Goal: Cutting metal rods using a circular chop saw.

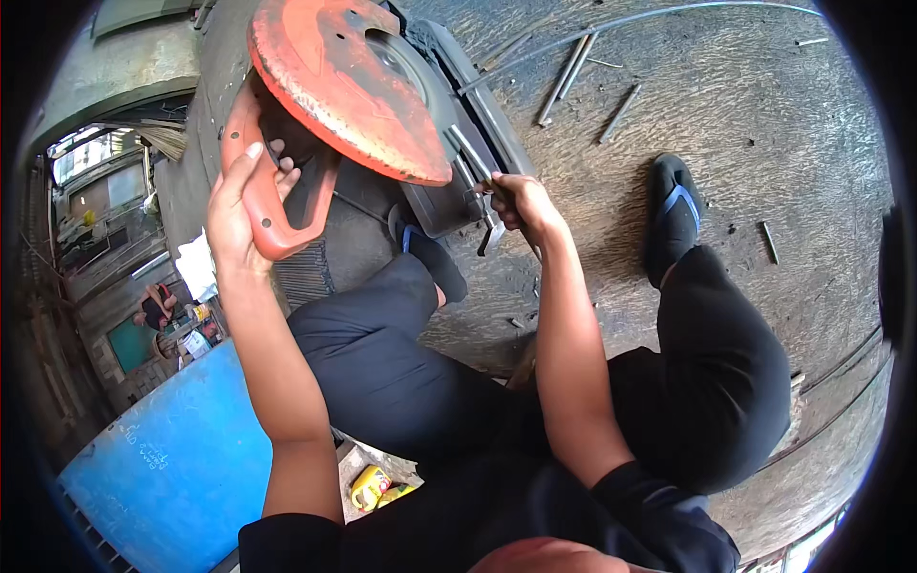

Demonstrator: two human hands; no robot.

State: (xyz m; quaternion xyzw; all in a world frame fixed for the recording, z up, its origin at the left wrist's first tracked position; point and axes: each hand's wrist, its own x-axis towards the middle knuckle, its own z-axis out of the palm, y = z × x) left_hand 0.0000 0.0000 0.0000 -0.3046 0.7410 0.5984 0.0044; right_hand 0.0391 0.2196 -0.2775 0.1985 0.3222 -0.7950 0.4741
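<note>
A cut-off saw stands in front of me, with a worn orange disc guard (pixel 334 91) and a dark metal base (pixel 444 205). My left hand (pixel 232 220) is closed round the saw's orange loop handle (pixel 277 234), its thumb lying along the outside. Right of the guard, my right hand (pixel 523 202) is closed on a thin metal rod (pixel 468 148). The rod slants across the base under the guard's lower right edge. Just below these fingers is a small metal lever (pixel 492 239) on the base. The guard hides most of the blade and the rod's far end.
Several short rods (pixel 621 113) lie on the worn metal floor to the right. A long thin bar or cable (pixel 659 13) crosses at the top. My sandalled feet (pixel 674 210) flank the work. A blue panel (pixel 181 458) and a yellow packet (pixel 371 487) are lower left; another person (pixel 158 306) is far left.
</note>
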